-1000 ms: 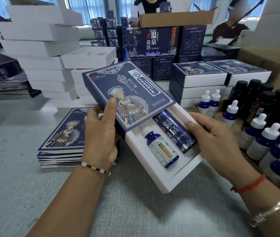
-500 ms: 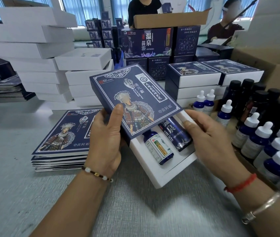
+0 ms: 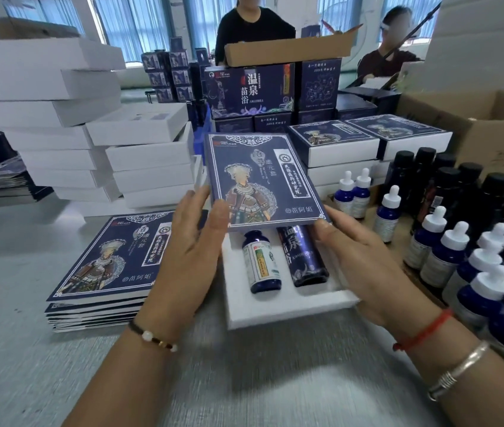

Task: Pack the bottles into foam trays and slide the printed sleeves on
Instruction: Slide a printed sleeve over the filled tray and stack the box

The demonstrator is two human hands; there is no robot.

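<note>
Sleeve (image 3: 263, 180) about halfway on the tray (image 3: 287, 306); near half of the tray is uncovered. Two bottles seated in the foam cutouts: a dropper bottle (image 3: 263, 266) with a pale label and a dark tube bottle (image 3: 304, 257), tops hidden under the sleeve. So the bottle packing for this unit looks done; what's left is to push the sleeve fully over.

Left hand (image 3: 189, 260) grips the sleeve's left edge, thumb on the printed top, fingers mostly straight along the side. Right hand (image 3: 364, 260) cups the tray's right side, fingertips at the sleeve's near right corner; fingers loosely bent, exact grip underneath hidden.

Plenty of work left: a flat sleeve stack (image 3: 102, 272) beside the left hand, white trays (image 3: 59, 118) stacked behind it, loose bottles (image 3: 466, 257) crowded at right. Finished boxes (image 3: 337, 146) piled behind.

Materials: tray is white foam, matte, soft-edged, rectangular. Sleeve is thin card, navy, white border, costumed figure print, slight sheen. Bottles are glossy dark blue, cylindrical, white dropper caps on the loose ones. Worktop (image 3: 28, 365) is grey with a fine woven-looking texture.
</note>
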